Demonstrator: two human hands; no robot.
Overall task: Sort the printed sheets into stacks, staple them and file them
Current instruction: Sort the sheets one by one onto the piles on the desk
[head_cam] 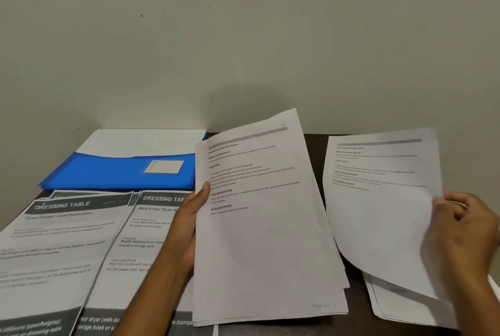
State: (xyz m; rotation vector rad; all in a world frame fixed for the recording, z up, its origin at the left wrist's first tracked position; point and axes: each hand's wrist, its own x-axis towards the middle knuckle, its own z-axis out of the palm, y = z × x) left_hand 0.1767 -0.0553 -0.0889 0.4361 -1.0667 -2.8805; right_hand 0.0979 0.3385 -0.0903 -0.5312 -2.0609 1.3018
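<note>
The left hand (186,216) grasps a stack (265,227) of printed sheets by its left edge, thumb on the front, and holds it tilted up over the dark tabletop (315,143). The right hand (468,235) pinches one sheet (378,200) at its right edge; this sheet curves and hangs above a pile (400,300) of sheets that lies flat at the right. At the left lie two more piles side by side, each with a dark header "DRESSING TABLE": the left pile (54,249) and the middle pile (135,243), which is partly behind the left arm. Behind them a blue folder (108,173) lies open with white paper (140,142) in it, near the wall (243,38).
</note>
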